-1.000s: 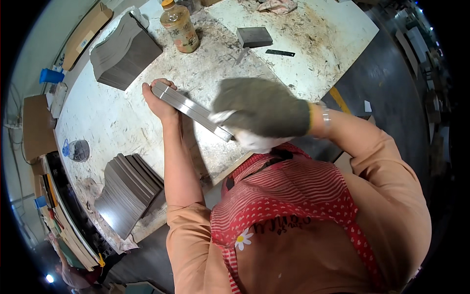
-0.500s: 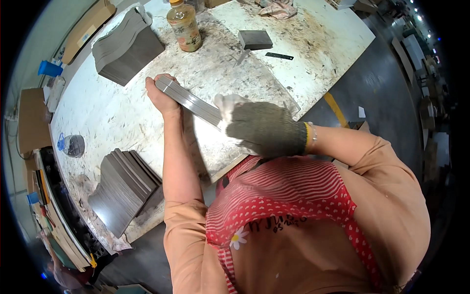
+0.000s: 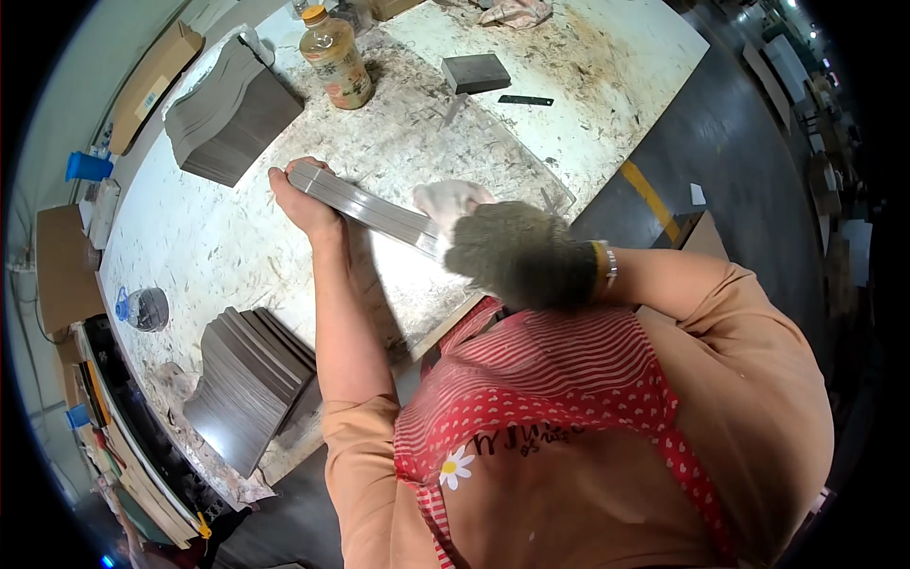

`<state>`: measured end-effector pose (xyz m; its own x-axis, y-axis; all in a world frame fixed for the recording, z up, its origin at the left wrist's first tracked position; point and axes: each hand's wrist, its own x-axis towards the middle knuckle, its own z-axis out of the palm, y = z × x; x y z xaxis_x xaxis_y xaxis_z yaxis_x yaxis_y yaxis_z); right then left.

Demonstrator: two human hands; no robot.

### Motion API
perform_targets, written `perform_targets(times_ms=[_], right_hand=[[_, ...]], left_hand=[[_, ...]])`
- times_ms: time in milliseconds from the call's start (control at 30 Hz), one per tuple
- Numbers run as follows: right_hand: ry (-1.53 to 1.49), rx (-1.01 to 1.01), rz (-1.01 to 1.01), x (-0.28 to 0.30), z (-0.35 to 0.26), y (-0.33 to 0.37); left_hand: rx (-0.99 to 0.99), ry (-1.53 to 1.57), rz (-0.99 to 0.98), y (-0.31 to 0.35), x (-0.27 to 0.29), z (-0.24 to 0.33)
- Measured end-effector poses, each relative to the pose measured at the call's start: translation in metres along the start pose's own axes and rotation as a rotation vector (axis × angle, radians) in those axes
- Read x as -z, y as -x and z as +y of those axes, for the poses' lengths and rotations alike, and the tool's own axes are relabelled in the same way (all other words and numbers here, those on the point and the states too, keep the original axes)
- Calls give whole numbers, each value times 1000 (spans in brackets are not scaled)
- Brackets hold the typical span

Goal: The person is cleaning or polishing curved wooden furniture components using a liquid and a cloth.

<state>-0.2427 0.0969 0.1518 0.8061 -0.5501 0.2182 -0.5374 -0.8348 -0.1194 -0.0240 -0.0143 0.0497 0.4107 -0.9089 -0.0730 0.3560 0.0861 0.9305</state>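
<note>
grey and slightly curved, a bundle of strips slants above the pale, stained table, with a shine along its middle and a thin light line across it near its far end. my bare left hand is clamped round that far end, my thumb to one side of the strips and my fingers to the other. my right hand, in a dark knitted glove, is at the near end, with a bunched white cloth by its fingertips (the glove is blurred and turned away, so i cannot tell whether those fingers are closed or apart). cloth and glove cover the near end of the strips from where i look.

past my left hand stands a thick grey stack with a wavy edge, and a second wavy stack sits nearer me on the left. a clear bottle with an orange cap stands just beside the first one. further right, a dark grey block lies near a short black strip. a clear container with a blue top is toward the table's left edge. my apron is red and white.
</note>
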Motion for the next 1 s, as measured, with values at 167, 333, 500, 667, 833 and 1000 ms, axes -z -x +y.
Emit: perform_targets(times_ms=[167, 333, 500, 667, 833, 1000], right_hand=[[-528, -236, 132, -4, 15, 51], [-1124, -734, 37, -25, 4, 38], [-839, -679, 253, -52, 48, 34], [-512, -352, 304, -57, 74, 21], [40, 3, 449, -16, 59, -13], [-83, -142, 347, -42, 71, -7]], left_hand=[[33, 58, 18, 4, 7, 3], [32, 40, 156, 23, 13, 7], [-183, -378, -136, 90, 55, 15], [-27, -529, -120, 146, 80, 34], [-69, -472, -186, 158, 66, 36], [135, -501, -119, 166, 66, 37]])
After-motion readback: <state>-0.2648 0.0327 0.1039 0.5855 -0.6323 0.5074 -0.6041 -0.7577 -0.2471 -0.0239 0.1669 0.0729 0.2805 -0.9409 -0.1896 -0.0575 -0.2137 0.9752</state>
